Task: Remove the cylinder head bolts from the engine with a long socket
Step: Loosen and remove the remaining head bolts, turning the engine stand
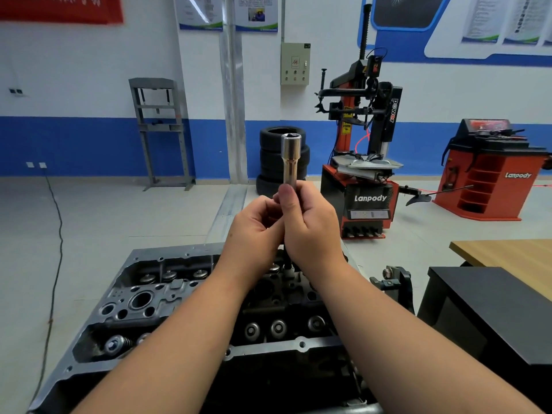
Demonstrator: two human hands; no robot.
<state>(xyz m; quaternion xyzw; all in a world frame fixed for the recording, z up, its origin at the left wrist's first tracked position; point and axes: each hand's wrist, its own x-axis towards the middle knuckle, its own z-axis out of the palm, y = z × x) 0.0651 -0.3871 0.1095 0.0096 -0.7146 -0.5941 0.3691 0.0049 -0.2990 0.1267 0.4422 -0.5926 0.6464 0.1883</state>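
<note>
The long socket (290, 158) stands upright in the air above the far edge of the engine (167, 297), its open end up. Both hands close round its lower part: the right hand (310, 225) wraps it with the thumb laid up its shaft, and the left hand (254, 228) curls in against it from the side. The socket is chromed, with a wider top section. Both forearms reach forward over the exposed cylinder head, wrists raised.
</note>
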